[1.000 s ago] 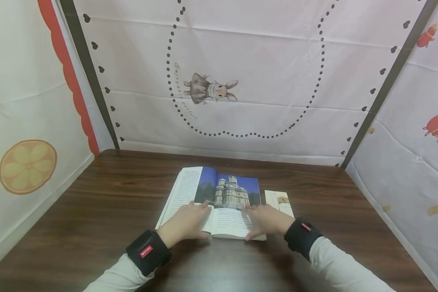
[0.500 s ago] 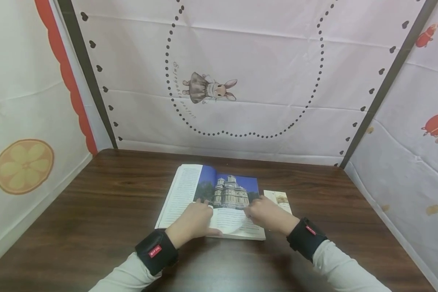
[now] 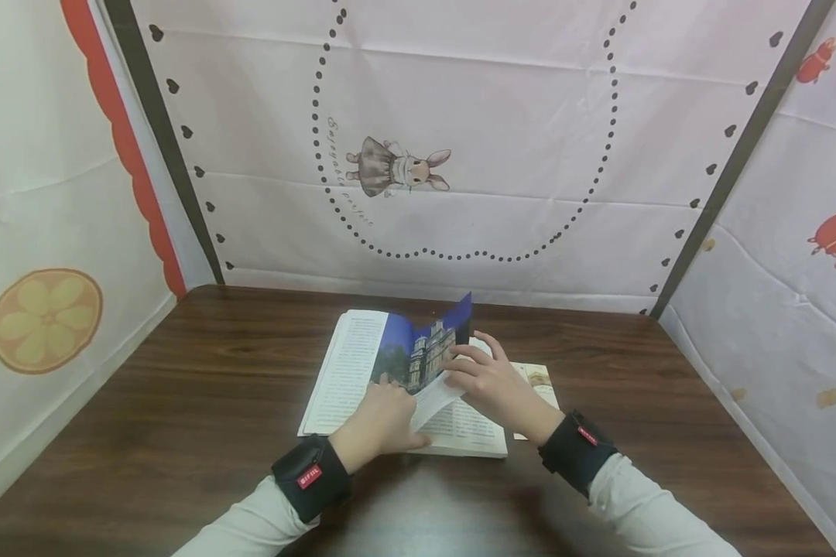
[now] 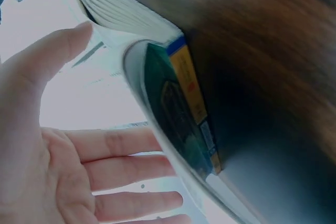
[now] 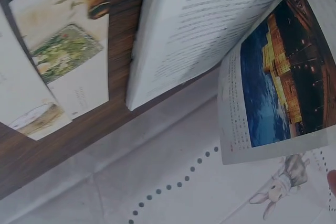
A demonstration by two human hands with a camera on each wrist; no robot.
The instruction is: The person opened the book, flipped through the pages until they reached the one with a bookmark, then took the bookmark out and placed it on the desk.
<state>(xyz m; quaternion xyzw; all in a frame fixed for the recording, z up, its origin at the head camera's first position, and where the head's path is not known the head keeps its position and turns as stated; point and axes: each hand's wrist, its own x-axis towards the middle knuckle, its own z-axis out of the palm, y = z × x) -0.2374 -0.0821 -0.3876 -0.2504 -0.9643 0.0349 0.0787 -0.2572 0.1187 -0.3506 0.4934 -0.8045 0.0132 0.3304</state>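
Note:
An open book (image 3: 351, 363) lies on the brown table, with printed text on its left page and a blue-sky church photo across the middle. My left hand (image 3: 382, 414) rests on it near the gutter, fingers extended; in the left wrist view the thumb and fingers are spread beside the book's yellow-labelled spine (image 4: 189, 80). With my right hand (image 3: 491, 381) I hold the outer edge of a raised page (image 3: 432, 360), fingertips overlapping its photo side. Its underside, bearing a night-lit building photo (image 5: 283, 72), shows in the right wrist view, where only a fingertip appears.
Illustrated cards (image 3: 539, 383) lie right of the book, partly behind my right hand. The brown wood table (image 3: 251, 348) is bounded at the back and sides by white printed cloth walls (image 3: 501, 139).
My right hand has gone from lying flat on the right page to curling up its edge, then lifting the page upright toward the left. My left hand has slid slightly right.

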